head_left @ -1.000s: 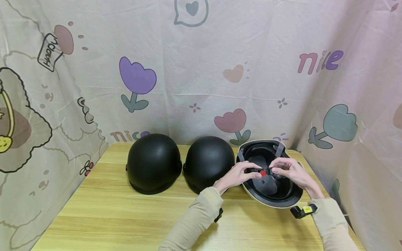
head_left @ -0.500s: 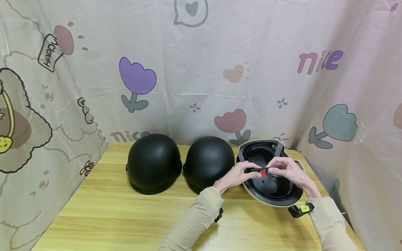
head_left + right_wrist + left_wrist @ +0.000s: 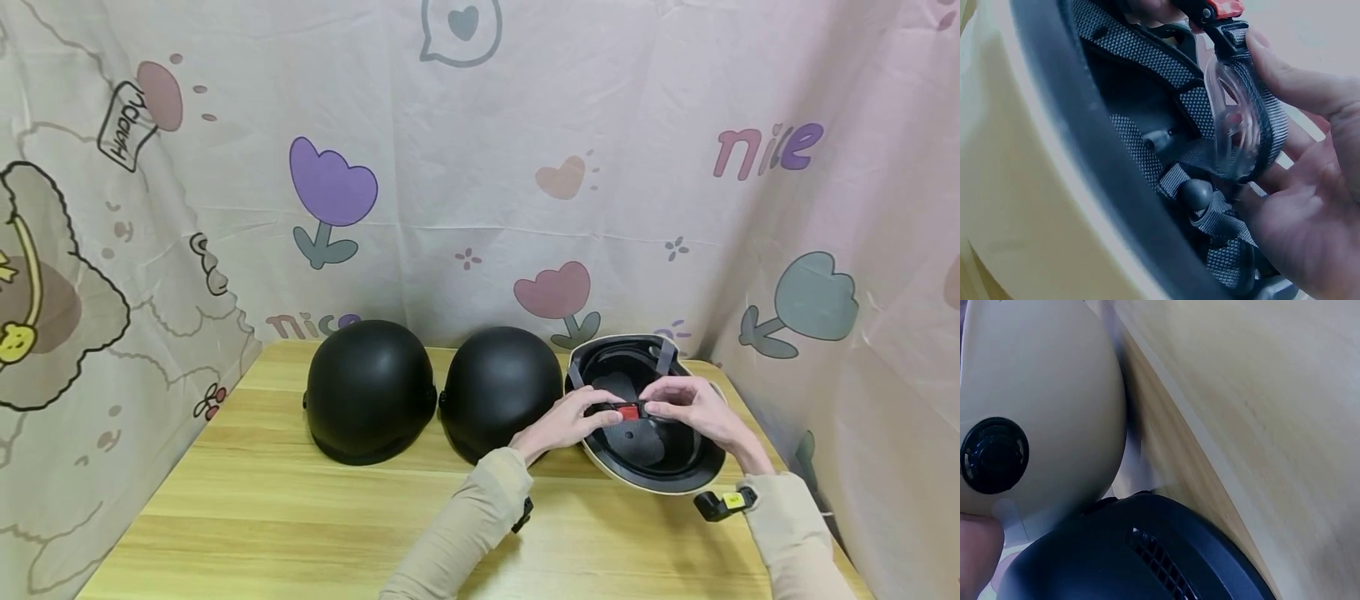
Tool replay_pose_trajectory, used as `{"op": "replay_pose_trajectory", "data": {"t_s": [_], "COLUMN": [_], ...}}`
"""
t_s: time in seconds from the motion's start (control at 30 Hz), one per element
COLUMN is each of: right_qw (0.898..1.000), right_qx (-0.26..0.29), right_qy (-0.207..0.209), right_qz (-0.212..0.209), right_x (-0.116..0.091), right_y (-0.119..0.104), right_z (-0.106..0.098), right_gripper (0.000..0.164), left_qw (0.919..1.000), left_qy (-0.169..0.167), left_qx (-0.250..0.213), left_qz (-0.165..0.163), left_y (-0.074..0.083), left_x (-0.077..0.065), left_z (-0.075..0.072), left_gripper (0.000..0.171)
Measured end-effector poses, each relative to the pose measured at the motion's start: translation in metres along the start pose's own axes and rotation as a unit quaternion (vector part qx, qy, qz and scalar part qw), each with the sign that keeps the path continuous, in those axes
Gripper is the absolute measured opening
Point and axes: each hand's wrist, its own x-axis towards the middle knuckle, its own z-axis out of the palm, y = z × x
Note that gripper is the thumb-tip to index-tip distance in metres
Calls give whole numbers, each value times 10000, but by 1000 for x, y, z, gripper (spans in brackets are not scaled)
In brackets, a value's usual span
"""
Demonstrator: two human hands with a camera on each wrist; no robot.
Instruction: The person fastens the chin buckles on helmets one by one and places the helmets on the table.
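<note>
A tan-shelled helmet (image 3: 630, 481) lies upside down at the table's right, its black padded inside facing up. Over its opening, my left hand (image 3: 562, 421) pinches the left end of a black chin-strap buckle with a red part (image 3: 628, 412). From the other side my right hand (image 3: 693, 410) holds the strap end between thumb and fingers. In the right wrist view, the thumb presses the black buckle piece, and the woven strap (image 3: 1274, 119) loops down past a clear plastic chin piece (image 3: 1217, 94). The left wrist view shows the tan shell (image 3: 1054, 381) and a bit of a finger (image 3: 975, 553).
Two black helmets stand dome-up on the wooden table (image 3: 300, 533): one (image 3: 371, 392) at left, another (image 3: 495, 392) right beside the tan one. A printed cloth (image 3: 465, 167) hangs behind and along both sides.
My right hand shifts slightly left, then back right, still at the buckle. The red part now faces the head camera more squarely. My left hand stays nearly still; the head view shifts a little.
</note>
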Motion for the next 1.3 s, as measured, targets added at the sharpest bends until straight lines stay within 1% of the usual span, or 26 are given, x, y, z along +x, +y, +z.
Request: {"op": "replay_pose_trajectory", "data": {"t_s": [0.07, 0.17, 0.23, 0.3, 0.37, 0.43, 0.5, 0.57, 0.6, 0.7, 0.8, 0.9, 1.03, 1.17, 1.23, 1.3], "right_qw": [9999, 9989, 9970, 9922, 9826, 9665, 9491, 9364, 9337, 9374, 9443, 9483, 9525, 9540, 9530, 9523], "right_qx": [-72, -205, -271, -427, -666, -1087, -1529, -1926, -2069, -2186, -2038, -1794, -1518, -1372, -1336, -1309], "right_qy": [112, 381, 671, 1079, 1615, 2189, 2638, 2856, 2867, 2690, 2577, 2609, 2636, 2664, 2710, 2740], "right_qz": [-61, -157, -286, -446, -635, -779, -786, -665, -572, -317, -178, -204, -181, 71, 215, 308], "right_x": [0, -2, -3, -4, -4, -4, -5, -7, -8, -12, -16, -17, -21, -26, -29, -30], "right_y": [2, 4, 4, 4, 4, 5, 7, 10, 11, 17, 22, 26, 30, 34, 35, 37], "right_z": [-1, -2, -2, -1, -1, -1, -2, -4, -5, -6, -7, -7, -6, -5, -4, -4], "right_gripper": [14, 15, 15, 13, 11, 11, 12, 12, 11, 9, 9, 10, 11, 14, 15, 16], "left_qw": [9999, 9994, 9991, 9984, 9981, 9980, 9980, 9976, 9972, 9953, 9928, 9916, 9947, 9981, 9983, 9980], "left_qy": [9, 112, 210, 298, 353, 394, 427, 503, 563, 837, 1107, 1188, 936, 613, 561, 593], "left_qx": [135, 296, 269, 219, 141, 61, -16, -55, -78, -140, -263, -446, -435, -36, 130, 230], "left_qz": [-12, 110, 261, 422, 495, 488, 471, 474, 475, 463, 370, 238, 37, -55, -25, 17], "left_y": [0, 0, 0, 0, -1, -1, -2, -4, -5, -8, -10, -10, -5, 1, 3, 3], "left_x": [0, 1, 0, -1, -3, -4, -5, -6, -6, -6, -5, -4, -5, -6, -6, -5], "left_z": [1, 3, 4, 4, 3, 3, 3, 4, 5, 8, 10, 12, 12, 11, 11, 11], "left_gripper": [35, 33, 32, 33, 34, 34, 31, 28, 27, 23, 18, 13, 19, 31, 37, 40]}}
